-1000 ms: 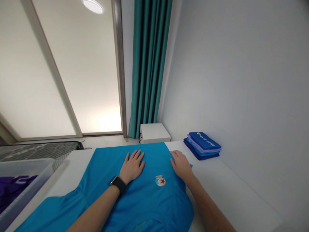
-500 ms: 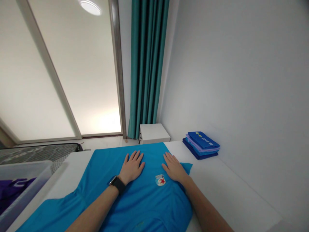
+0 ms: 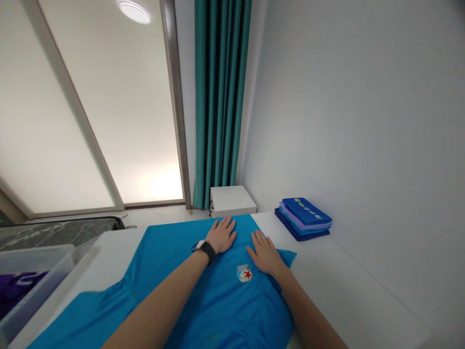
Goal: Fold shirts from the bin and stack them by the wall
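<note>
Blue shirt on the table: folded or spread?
Mostly spread. The blue shirt lies flat across the table, both palms pressing it; only its right edge looks turned in under the right hand.

One bright blue spread-out cloth shirt is lying on the one white bench. Two bare hands, the left hand and the right hand, are pressing on it. One stack of folded blue and purple garments is sitting at two o'clock; one translucent plastic bin is standing at nine.

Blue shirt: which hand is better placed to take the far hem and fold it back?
Probably left. The left hand lies flat near the blue shirt's far hem, fingers almost at its edge; the right hand rests nearer, by the star badge.
</note>
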`<state>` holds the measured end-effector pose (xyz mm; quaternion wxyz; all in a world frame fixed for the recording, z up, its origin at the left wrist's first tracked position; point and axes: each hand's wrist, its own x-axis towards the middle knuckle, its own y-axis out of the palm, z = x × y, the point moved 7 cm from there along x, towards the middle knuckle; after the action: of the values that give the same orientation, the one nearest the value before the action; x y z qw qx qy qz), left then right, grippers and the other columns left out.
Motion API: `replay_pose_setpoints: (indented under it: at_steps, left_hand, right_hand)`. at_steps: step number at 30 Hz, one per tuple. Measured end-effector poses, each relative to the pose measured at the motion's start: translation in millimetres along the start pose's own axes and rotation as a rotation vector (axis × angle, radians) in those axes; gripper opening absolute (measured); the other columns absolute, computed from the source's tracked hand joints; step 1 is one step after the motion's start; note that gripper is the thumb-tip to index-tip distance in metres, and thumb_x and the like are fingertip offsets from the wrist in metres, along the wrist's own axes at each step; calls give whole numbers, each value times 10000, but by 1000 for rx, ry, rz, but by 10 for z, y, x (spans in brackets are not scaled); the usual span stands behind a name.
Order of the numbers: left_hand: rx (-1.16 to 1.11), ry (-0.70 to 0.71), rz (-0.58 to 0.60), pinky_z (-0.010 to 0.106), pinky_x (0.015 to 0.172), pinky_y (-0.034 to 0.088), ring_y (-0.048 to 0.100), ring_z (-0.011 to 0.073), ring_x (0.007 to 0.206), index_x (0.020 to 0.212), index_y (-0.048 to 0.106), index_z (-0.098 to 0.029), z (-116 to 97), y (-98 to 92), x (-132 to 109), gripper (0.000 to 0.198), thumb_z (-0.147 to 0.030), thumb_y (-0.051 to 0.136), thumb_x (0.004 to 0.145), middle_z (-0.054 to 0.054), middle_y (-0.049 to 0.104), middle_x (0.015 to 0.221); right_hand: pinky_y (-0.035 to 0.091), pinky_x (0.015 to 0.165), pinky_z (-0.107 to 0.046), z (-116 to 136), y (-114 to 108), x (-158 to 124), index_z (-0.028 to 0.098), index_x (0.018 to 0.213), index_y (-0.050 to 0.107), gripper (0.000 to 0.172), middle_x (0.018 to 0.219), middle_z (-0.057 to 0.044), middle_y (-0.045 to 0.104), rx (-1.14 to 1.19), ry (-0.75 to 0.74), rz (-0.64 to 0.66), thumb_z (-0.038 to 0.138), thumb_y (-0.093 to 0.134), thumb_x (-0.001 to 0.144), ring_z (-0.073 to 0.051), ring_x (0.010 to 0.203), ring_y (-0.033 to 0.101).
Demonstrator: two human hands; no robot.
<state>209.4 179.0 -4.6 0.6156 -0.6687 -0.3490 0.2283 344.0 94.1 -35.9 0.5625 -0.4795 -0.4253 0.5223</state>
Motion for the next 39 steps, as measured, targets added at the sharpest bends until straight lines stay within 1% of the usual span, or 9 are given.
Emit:
replay_pose_setpoints:
  at_steps: [4, 7, 12, 16, 20, 23, 32, 35, 39]
  left_hand:
    - [7, -15, 1, 470, 1170, 199, 256, 230, 1440, 1456, 389, -217, 74, 68, -66, 513, -411, 314, 988, 80, 314, 1551]
    - [17, -33, -28, 471, 1175, 180, 245, 219, 1444, 1459, 386, -237, 107, 82, -151, 520, -443, 276, 994, 62, 316, 1551]
    - [28, -97, -70, 493, 1170, 182, 249, 225, 1443, 1457, 392, -238, 116, 75, -245, 531, -454, 262, 990, 60, 330, 1546]
    - [13, -129, -92, 506, 1166, 187, 248, 234, 1443, 1460, 387, -224, 116, 66, -282, 537, -454, 248, 994, 73, 346, 1538]
    - [-11, -106, -96, 464, 1172, 207, 251, 209, 1442, 1478, 345, -218, 197, 31, -347, 538, -445, 234, 1003, 65, 331, 1546]
    - [7, -144, -91, 453, 1179, 193, 241, 208, 1446, 1476, 348, -228, 438, -37, -450, 529, -439, 244, 1002, 53, 312, 1555]
    - [120, -428, -34, 438, 1175, 181, 224, 225, 1451, 1489, 305, -114, 1562, -274, -1087, 593, -426, 258, 987, 102, 278, 1560]
    - [133, -496, -26, 434, 1175, 179, 242, 223, 1445, 1500, 280, -110, 1739, -241, -1318, 626, -460, 244, 982, 98, 290, 1552]
    - [167, -537, -35, 431, 1177, 169, 227, 220, 1450, 1492, 317, -137, 1818, -255, -1505, 632, -494, 215, 980, 77, 274, 1559]
  right_hand:
    - [118, 1169, -458, -69, -5, -23, 90, 1503, 275, 665, 1568, -139, 213, -1, 28, 8, 469, 273, 957, -242, 1460, 160]
    - [84, 1173, -464, -43, -26, -31, 97, 1491, 311, 653, 1555, -147, 255, -32, 5, -50, 476, 273, 961, -245, 1453, 187]
    - [79, 1181, -439, 100, -67, -39, 85, 1481, 331, 634, 1558, -141, 256, -11, -106, -117, 459, 251, 975, -237, 1452, 191]
    - [104, 1186, -419, 240, -40, -74, 115, 1495, 306, 630, 1572, -103, 225, 39, -218, -80, 475, 228, 984, -218, 1459, 165]
    - [87, 1186, -436, 285, 10, -90, 139, 1498, 305, 639, 1575, -95, 210, 9, -221, -22, 504, 205, 983, -219, 1461, 155]
    - [95, 1187, -440, 291, 14, -85, 135, 1503, 289, 655, 1577, -93, 201, -5, -215, 0, 520, 199, 980, -221, 1462, 151]
    - [92, 1190, -461, 349, -8, -100, 127, 1502, 281, 674, 1575, -98, 206, -29, -231, -15, 543, 177, 982, -224, 1461, 149]
    - [104, 1191, -457, 424, 6, -125, 131, 1503, 277, 686, 1574, -99, 208, -22, -262, 9, 563, 182, 978, -224, 1460, 150]
    - [105, 1193, -445, 539, 1, -179, 141, 1506, 272, 681, 1576, -94, 209, 1, -311, 28, 566, 191, 980, -219, 1461, 149]
